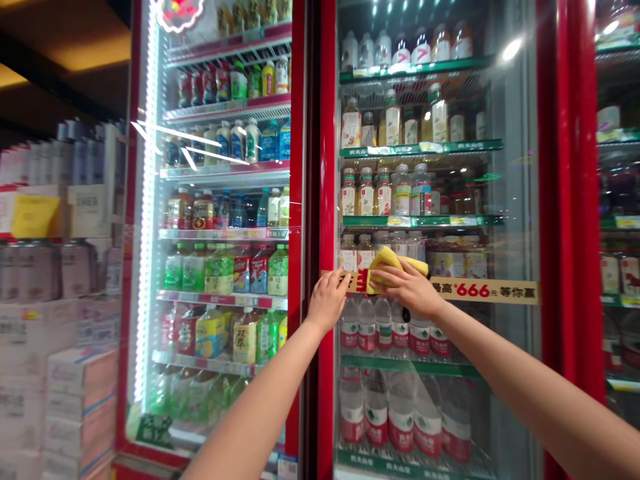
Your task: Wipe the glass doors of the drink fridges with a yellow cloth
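A yellow cloth (385,259) is bunched under my right hand (407,287), which presses it against the glass door (515,167) of the right fridge, over a beige strip with printed characters (483,291). The cloth sticks out above and beside my fingers and covers part of the strip. My left hand (329,299) rests on the door's red frame (329,167) near the strip's left end. Its fingers are bent and lie together; whether they grip the edge cannot be made out.
Bottles (401,413) fill the shelves behind the glass. A lit fridge with a red frame (297,133) and drinks stands to the left, another fridge (617,220) at the far right. Stacked boxes (80,400) stand at the left edge.
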The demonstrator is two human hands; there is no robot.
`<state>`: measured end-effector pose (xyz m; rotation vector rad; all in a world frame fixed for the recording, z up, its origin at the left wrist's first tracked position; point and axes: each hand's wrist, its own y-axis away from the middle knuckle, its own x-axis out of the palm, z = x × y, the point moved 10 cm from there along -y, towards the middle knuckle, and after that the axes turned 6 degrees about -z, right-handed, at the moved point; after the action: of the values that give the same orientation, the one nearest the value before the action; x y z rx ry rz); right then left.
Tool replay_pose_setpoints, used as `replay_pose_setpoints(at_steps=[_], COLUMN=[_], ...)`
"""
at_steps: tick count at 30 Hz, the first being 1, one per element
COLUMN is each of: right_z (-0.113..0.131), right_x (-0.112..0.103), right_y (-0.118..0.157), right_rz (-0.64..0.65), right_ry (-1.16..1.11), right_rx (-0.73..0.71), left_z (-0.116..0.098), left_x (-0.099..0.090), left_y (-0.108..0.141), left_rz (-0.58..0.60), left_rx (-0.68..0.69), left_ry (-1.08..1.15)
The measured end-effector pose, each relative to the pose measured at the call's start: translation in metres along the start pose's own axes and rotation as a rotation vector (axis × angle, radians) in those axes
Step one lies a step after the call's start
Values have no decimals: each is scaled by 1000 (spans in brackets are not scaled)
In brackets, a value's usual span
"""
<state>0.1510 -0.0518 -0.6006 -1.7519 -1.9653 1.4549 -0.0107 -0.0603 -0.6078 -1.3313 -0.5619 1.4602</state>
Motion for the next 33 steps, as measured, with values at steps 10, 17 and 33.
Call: replay_pose_setpoints(at_steps=[10, 17, 33], right_z=[19, 8, 37], right_x=[12, 5, 18], right_y=[-37, -27, -108], right_rz=[-78, -75, -76], right_ry=[51, 64, -68], right_rx=[140, 141, 200], left_z=[6, 17, 16], left_x=[11, 15, 31], left_y=[16, 31, 61], left_rz=[7, -15, 11], left_rx=[22, 6, 9], left_ry=[11, 24, -80])
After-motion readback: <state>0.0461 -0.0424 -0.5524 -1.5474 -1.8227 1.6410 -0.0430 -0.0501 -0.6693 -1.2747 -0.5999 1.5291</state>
